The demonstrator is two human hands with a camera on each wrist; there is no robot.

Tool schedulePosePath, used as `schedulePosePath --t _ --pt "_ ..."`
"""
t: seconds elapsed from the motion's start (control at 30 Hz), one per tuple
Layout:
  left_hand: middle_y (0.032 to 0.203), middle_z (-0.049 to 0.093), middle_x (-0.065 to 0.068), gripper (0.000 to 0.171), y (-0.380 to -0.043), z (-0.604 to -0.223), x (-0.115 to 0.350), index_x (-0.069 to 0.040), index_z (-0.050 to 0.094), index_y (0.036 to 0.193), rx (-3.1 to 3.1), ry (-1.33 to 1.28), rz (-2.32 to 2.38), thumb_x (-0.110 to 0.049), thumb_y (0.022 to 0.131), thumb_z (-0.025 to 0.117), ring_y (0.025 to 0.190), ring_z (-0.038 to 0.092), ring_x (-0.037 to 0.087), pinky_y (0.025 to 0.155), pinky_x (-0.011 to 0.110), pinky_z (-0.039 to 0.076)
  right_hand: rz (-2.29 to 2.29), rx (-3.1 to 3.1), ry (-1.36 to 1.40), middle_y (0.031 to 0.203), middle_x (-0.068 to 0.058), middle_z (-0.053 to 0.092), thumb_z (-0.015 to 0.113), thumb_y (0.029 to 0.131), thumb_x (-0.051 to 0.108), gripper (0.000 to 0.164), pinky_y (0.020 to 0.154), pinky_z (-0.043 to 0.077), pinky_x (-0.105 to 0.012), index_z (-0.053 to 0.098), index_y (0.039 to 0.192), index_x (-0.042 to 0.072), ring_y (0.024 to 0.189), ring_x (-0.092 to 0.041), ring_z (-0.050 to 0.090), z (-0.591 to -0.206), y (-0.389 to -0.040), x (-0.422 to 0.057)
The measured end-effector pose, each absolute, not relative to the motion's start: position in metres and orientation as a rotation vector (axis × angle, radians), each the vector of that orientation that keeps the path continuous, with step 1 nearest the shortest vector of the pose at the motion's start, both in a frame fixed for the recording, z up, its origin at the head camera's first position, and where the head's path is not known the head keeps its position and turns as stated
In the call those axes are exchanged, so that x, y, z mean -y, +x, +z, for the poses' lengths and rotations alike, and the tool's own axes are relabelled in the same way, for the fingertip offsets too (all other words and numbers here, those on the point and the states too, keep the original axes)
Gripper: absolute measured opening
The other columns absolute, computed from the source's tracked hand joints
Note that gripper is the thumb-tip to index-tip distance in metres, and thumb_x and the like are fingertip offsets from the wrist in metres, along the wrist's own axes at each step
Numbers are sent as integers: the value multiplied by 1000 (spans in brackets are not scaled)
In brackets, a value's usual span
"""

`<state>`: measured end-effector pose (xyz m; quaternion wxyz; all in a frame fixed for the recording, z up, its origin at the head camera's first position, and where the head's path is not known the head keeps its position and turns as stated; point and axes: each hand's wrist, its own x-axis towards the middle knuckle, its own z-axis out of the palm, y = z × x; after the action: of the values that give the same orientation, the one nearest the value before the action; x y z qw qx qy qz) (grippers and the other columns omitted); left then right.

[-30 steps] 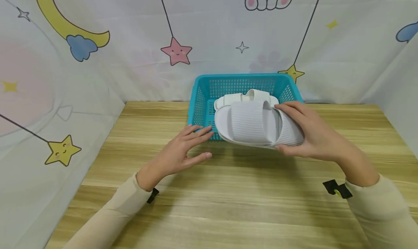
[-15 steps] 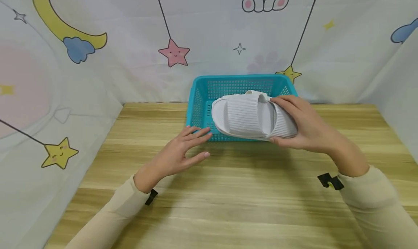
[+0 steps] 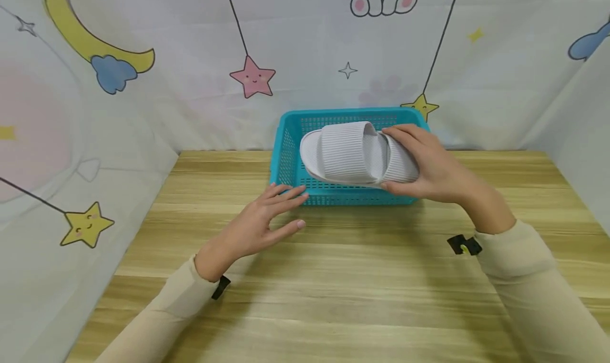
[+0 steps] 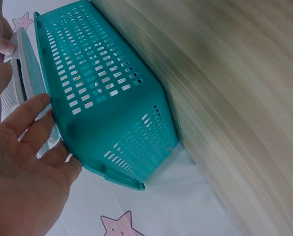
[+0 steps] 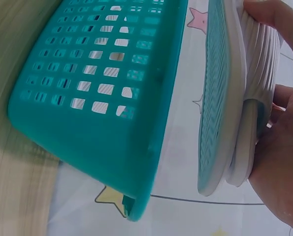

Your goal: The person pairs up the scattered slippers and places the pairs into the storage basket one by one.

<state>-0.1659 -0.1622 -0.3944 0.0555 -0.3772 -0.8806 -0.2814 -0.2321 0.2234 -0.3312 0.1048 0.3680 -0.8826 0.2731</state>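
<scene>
My right hand (image 3: 431,164) grips a pair of white ribbed slippers (image 3: 345,151) by the right end, thumb on the near side and fingers on the far side. One slipper is tucked into the other. In the right wrist view the pale blue sole (image 5: 216,98) faces the turquoise basket (image 5: 158,123), with a gap between it and the rim. Seen from the head, the slippers overlap the inside of the basket. My left hand (image 3: 259,220) has its fingers extended, fingertips at the basket's front left rim. Other white slippers inside are hidden from above, glimpsed through the holes (image 5: 105,89).
The basket stands at the back of a wood-grain table (image 3: 333,289), close to a white cloth backdrop (image 3: 305,29) printed with stars and a moon. More cloth (image 3: 38,268) hangs along the left side.
My right hand has carried the slippers away from me and slightly left, over the basket, covering the other slippers from the head view. The left hand has stayed at the rim.
</scene>
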Motion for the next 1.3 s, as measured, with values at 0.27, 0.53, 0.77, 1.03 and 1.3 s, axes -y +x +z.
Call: schedulePosePath --t 0.27,0.53,0.77,1.03,1.3 --pt "160 53 8 57 -167 -392 159 -9 60 151 2680 -1134 -855 -31 101 75 153 41 37 130 57 21 820 2671 1061 156 -16 47 88 81 31 91 100 45 -59 46 157 6 136 -39 44 -337 -249 -218" --pt "160 53 8 57 -167 -391 159 -8 60 151 2692 -1122 -864 -31 101 75 155 40 37 131 56 19 788 2823 1010 162 -15 42 86 85 36 92 106 45 -64 42 161 8 142 -39 40 -343 -261 -211" --pt "161 52 7 57 -167 -391 158 -9 59 152 2717 -1098 -871 -32 101 75 155 38 37 132 55 17 801 2839 1033 161 -18 42 87 85 32 93 107 44 -63 41 161 4 141 -40 40 -352 -266 -206" --pt "160 52 7 57 -166 -393 159 -9 60 151 2718 -1083 -865 -32 101 75 155 39 37 132 56 18 903 2921 1013 163 -17 39 86 87 33 93 98 52 -58 38 163 6 133 -38 46 -361 -273 -202" --pt "160 53 9 57 -166 -392 158 -11 60 152 2712 -1086 -869 -33 101 75 155 40 37 132 56 18 914 2953 1031 159 -19 43 86 89 32 90 97 52 -57 41 161 3 132 -38 48 -371 -280 -202"
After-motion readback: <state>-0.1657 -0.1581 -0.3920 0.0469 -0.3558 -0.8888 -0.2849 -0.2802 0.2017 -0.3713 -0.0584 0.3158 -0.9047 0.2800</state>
